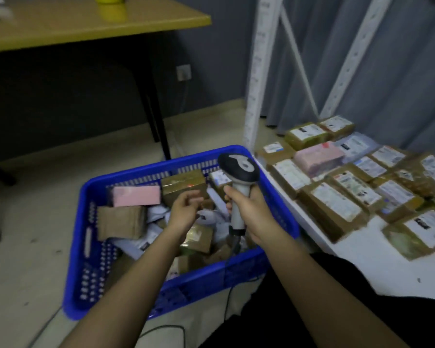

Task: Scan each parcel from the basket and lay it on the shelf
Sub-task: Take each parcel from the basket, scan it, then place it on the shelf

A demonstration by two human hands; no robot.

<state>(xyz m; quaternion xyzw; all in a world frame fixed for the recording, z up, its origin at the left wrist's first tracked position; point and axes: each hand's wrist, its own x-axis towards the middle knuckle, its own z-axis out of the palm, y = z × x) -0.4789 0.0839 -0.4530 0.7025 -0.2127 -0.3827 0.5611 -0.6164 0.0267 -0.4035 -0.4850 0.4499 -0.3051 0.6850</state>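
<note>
1. Forearms filled the near frame; right hand (pixel 249 212) had its grip wrapped round the handle of a grey-and-black barcode scanner (pixel 237 182), head up and tipped toward the far side of the basket, cable trailing down to the floor.
2. Left hand (pixel 183 209) hovered over the basket's middle, fingers loosely curled, holding nothing; blur hid whether it touched a parcel.
3. Blue basket (pixel 146 285) sat on the floor, left of the shelf, holding a loose heap of parcels: pink parcel (pixel 136 195) far left, brown taped box (pixel 183 187) just beyond the left hand, corrugated piece (pixel 121 222) at the left wall, white bags and small boxes underneath.
4. White low shelf (pixel 362 267) to the right carried rows of brown parcels (pixel 334 204) with white labels, plus a pink wrapped one (pixel 319 159); bare space remained at its near edge.
5. Judged step: picking the next parcel. Good practice: take one from the top, turn its label face up, hold it flat and steady under the scanner head, then lay it label-up in the bare near space.
6. Writing: shipping labels showed dark print blocks, nothing legible through blur; no brand readable on the scanner.
7. Yellow desk (pixel 86 23) stood far left, a yellow object on it.
</note>
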